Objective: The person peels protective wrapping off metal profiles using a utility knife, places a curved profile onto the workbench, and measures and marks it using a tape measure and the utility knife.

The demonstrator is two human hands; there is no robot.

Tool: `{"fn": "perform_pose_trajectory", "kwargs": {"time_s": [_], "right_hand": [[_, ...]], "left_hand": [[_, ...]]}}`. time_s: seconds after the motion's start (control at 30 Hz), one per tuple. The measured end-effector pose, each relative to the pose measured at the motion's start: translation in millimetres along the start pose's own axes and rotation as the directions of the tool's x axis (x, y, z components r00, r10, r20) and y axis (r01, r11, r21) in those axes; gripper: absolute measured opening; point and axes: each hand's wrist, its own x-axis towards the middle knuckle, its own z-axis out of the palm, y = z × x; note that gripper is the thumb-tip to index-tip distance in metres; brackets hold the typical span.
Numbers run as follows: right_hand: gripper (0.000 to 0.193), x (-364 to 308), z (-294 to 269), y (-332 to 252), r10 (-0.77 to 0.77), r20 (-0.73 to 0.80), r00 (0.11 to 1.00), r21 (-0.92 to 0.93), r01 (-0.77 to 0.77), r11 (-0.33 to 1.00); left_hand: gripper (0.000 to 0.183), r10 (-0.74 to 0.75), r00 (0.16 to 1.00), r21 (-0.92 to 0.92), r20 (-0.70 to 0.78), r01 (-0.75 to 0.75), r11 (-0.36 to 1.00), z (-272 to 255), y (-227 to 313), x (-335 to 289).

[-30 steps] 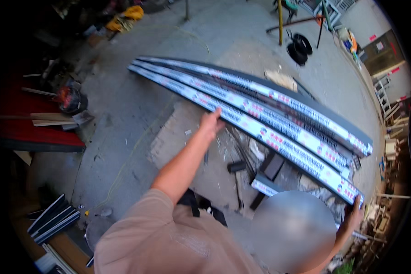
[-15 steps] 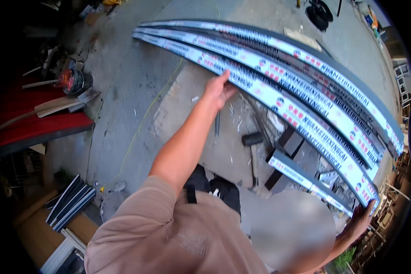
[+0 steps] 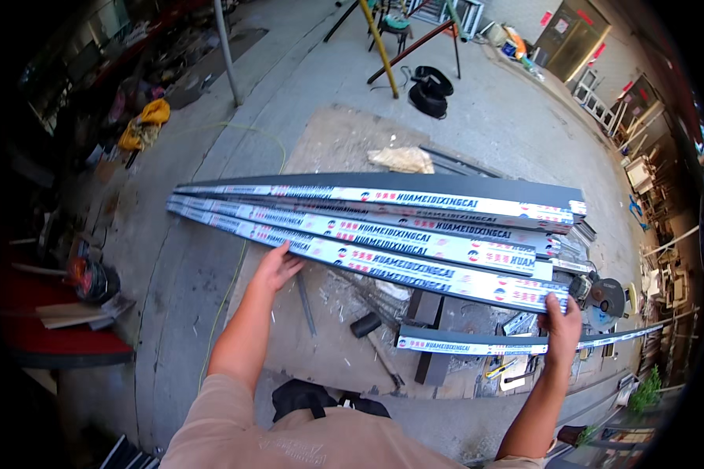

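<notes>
Several long dark grey profiles [image 3: 430,278] with printed white film stretch across the middle, fanned out from their left ends. My left hand [image 3: 276,266] holds the nearest profile by its near edge, thumb on the side and fingers partly hidden below. At that profile's right end, my right hand [image 3: 562,319] grips it with the thumb on the white film; its other fingers are mostly hidden. Closer to me, a separate filmed profile [image 3: 477,344] passes behind my right wrist. A black-headed mallet [image 3: 368,325] lies between my hands, with a thin dark rod [image 3: 305,303] to its left.
Beneath the profiles is a worn board [image 3: 321,359] strewn with scraps. A cutting machine with a round disc [image 3: 607,295] stands at the right. Beyond are black coils [image 3: 430,92] and a yellow stand leg [image 3: 379,47]. A bucket [image 3: 94,281] sits by a red surface [image 3: 62,332] at left.
The head view has swung, so the profiles now run nearly level instead of slanting steeply down to the right. Both hands keep hold of the nearest profile.
</notes>
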Motion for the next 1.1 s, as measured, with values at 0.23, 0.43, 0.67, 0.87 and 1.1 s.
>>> {"fn": "perform_pose_trajectory", "kwargs": {"time_s": [0.23,0.43,0.67,0.87,1.1], "right_hand": [[0.064,10,28,9,0.049,-0.105,0.993,0.099,-0.039,0.994],[0.07,23,28,14,-0.003,-0.089,0.996,0.08,0.01,0.997],[0.066,17,28,27,-0.033,-0.077,0.996,0.042,0.037,0.998],[0.064,22,31,29,-0.017,-0.061,0.998,0.076,0.021,0.997],[0.071,35,24,36,-0.072,-0.005,0.997,0.145,0.072,0.987]], "left_hand": [[0.064,-0.031,0.999,0.059,0.017,0.03,0.998,-10,8,8],[0.071,-0.007,0.999,-0.115,0.044,0.012,0.993,-51,-30,-54],[0.066,-0.027,0.978,-0.076,-0.206,0.011,0.997,-203,-72,-155],[0.044,0.017,0.727,0.163,-0.686,0.131,0.978,-320,-116,-246],[0.031,0.121,0.766,0.546,-0.631,0.328,0.771,-317,-198,-255]]}}
